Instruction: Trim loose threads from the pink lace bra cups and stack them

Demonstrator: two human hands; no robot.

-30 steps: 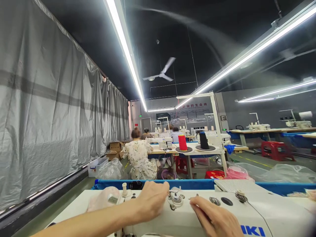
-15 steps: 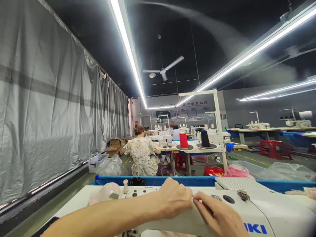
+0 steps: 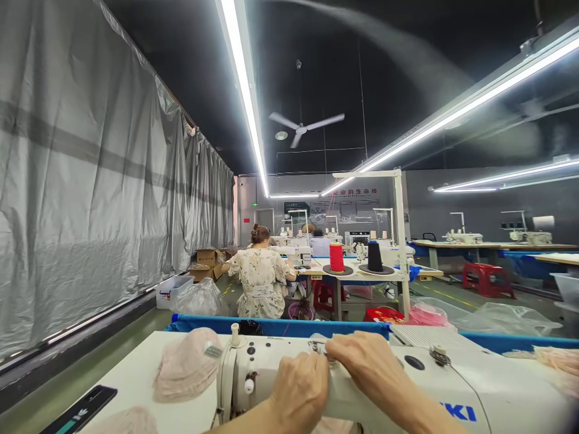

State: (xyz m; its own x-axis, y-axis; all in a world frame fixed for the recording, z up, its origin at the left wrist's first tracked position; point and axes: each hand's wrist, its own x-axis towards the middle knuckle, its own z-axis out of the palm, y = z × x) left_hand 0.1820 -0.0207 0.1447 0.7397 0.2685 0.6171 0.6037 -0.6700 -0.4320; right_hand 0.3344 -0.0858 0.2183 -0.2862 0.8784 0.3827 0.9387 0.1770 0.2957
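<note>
Both hands are together over the top of a white sewing machine [image 3: 384, 404] with blue lettering. My left hand [image 3: 299, 383] is closed, its knuckles up, against the upper front of the machine's arm; whatever its fingers pinch is hidden. My right hand [image 3: 364, 358] reaches in from the right, fingers bent and pressed together beside a small metal fitting on the machine's top. I cannot make out what is between its fingers. To the left of the machine head lies a stack of pale pink fabric pieces [image 3: 187, 364], with more pink fabric [image 3: 129, 420] near the front edge.
A phone [image 3: 79, 410] lies at the table's left edge. Beyond the blue cloth trough [image 3: 280, 326] stand a red thread cone [image 3: 336, 257] and a black thread cone [image 3: 374, 257] on another table. A co-worker in a floral top [image 3: 260, 280] sits ahead, back turned.
My left hand has come down and left, its forearm no longer crossing the machine head. My right hand has moved left and up along the machine's top. The view has shifted slightly.
</note>
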